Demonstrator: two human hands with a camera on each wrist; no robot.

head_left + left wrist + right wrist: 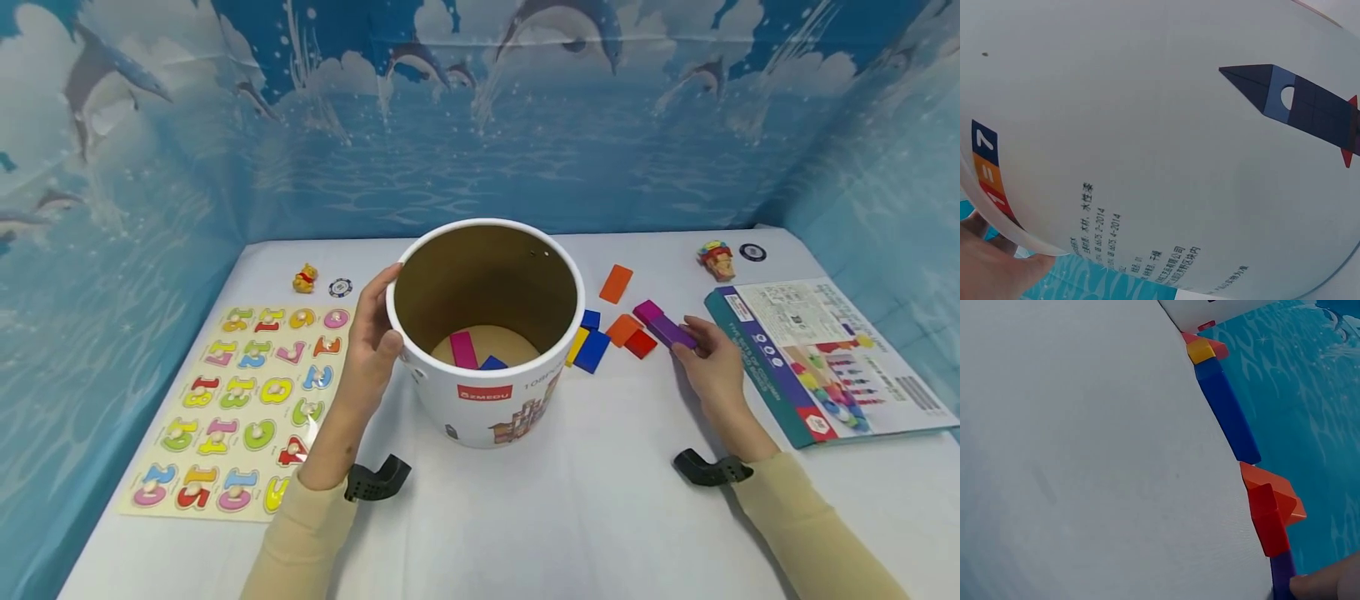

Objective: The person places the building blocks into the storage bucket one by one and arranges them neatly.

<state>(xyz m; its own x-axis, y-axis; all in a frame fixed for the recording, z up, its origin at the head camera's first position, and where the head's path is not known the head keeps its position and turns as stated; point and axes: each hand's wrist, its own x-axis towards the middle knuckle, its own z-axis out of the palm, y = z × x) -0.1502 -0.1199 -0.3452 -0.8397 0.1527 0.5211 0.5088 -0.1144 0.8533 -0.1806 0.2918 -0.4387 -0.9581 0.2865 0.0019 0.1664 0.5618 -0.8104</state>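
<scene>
White bucket (pixel 465 408), head view: left hand (pixel 369 337) grips it, right hand (pixel 711 362) pinches purple block (pixel 670 331) right of it; sloppy lift could knock magenta block (pixel 647 312). Left wrist: hand only at bucket's edge, uneven pull might tip it. Right wrist: fingertip near block's end, shallow pinch could slip.

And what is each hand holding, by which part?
The left hand holds the white bucket at its left rim; the right hand pinches the purple block by its right end.
</scene>
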